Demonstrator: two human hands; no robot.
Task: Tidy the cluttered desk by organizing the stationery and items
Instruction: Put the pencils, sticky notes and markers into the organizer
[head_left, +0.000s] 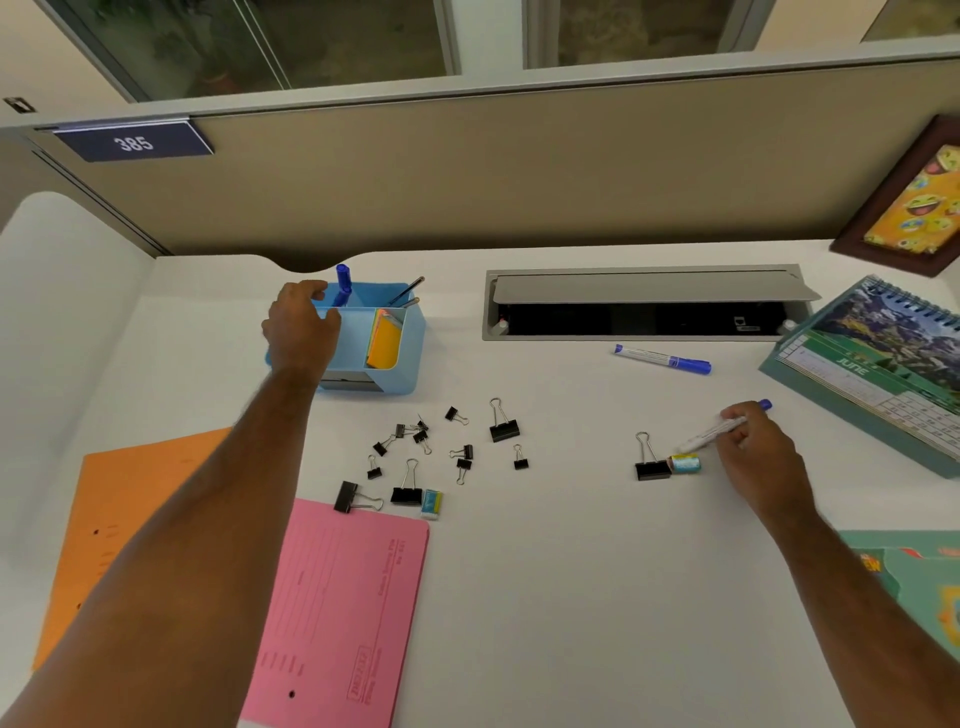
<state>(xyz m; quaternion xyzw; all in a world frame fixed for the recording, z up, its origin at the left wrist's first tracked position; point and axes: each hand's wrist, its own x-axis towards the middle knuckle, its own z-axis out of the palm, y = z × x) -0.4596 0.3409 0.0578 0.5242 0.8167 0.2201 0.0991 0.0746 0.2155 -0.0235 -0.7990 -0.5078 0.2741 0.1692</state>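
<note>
Seemingly, right hand fingers pinch the marker.

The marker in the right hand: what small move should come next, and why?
Probably carry the marker across to the blue organizer and stand it in the back compartment. The right hand already grips it, a blue marker stands there, and the left hand holds the organizer.

Organizer upper left of centre on desk; markers, pencils, notes in it. Clips scattered centre frame. Two folders lower left. Cable tray upper right; marker just below it. Calendar far right. Eraser touching clip, right of centre.
</note>
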